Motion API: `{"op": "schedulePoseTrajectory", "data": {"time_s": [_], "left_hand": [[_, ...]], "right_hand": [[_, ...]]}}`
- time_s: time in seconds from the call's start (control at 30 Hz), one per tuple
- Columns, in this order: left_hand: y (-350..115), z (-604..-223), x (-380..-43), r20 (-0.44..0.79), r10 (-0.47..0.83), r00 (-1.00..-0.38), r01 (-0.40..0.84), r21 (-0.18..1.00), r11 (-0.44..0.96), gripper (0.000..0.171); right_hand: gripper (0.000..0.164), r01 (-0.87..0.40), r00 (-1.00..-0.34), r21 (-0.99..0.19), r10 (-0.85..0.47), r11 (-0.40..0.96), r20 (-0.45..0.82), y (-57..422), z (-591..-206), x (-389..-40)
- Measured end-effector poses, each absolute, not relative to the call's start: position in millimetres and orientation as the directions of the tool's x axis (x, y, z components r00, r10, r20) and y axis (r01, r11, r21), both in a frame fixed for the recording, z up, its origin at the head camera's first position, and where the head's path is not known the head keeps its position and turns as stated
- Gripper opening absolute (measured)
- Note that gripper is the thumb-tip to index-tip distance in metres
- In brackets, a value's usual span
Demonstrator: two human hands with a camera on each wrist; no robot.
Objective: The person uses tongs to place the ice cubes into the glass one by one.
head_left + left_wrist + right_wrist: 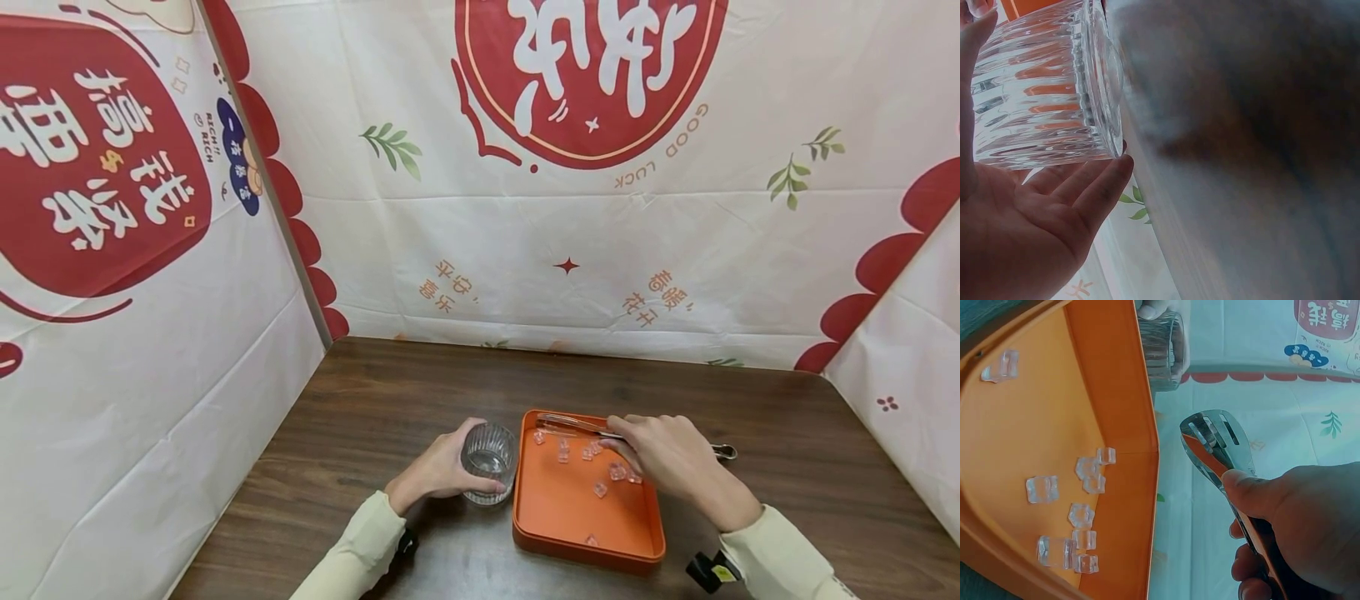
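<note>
My left hand [444, 467] holds a ribbed clear glass [489, 460], thumb on the near side and fingers round the far side. The left wrist view shows the glass [1047, 94] from the side, its thick base against the fingers. With my right hand [667, 450] I grip metal tongs [573, 423], thumb on top and fingers wrapped underneath. Their slotted heads [1216, 440] lie close together over the far side of an orange tray [558, 504]. Several clear ice-like cubes [564, 452] lie scattered in that tray, most towards its far and right sides.
The tray stands just right of the glass on a dark wood table [360, 400]. One cube [592, 540] lies apart near the tray's front wall. Printed white cloth [570, 225] hangs behind the table and along both sides.
</note>
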State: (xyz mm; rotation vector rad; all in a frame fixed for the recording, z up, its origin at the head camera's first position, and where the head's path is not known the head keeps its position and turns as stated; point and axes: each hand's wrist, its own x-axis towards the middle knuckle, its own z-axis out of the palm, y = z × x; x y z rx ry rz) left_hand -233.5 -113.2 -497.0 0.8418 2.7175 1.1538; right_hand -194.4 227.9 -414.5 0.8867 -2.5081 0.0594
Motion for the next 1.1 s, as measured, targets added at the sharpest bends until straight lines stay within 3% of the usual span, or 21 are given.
{"op": "schedulePoseTrajectory", "data": {"time_s": [0.4,0.6,1.1], "left_hand": [[-113,-496,-232,0.142,0.509,-0.849,0.453,0.693,0.561,0.089],[-113,-496,-232,0.136,0.506,-0.852,0.443,0.701,0.559,0.088],[-113,-496,-232,0.109,0.501,-0.859,0.421,0.706,0.569,0.09]], "right_hand": [[0.035,-0.619,-0.656,0.12,-0.594,0.776,0.466,223,-413,-198],[0.027,-0.619,-0.652,0.13,-0.599,0.774,0.464,217,-410,-200],[0.025,-0.645,-0.646,0.127,-0.626,0.754,0.438,190,-410,-205]]}}
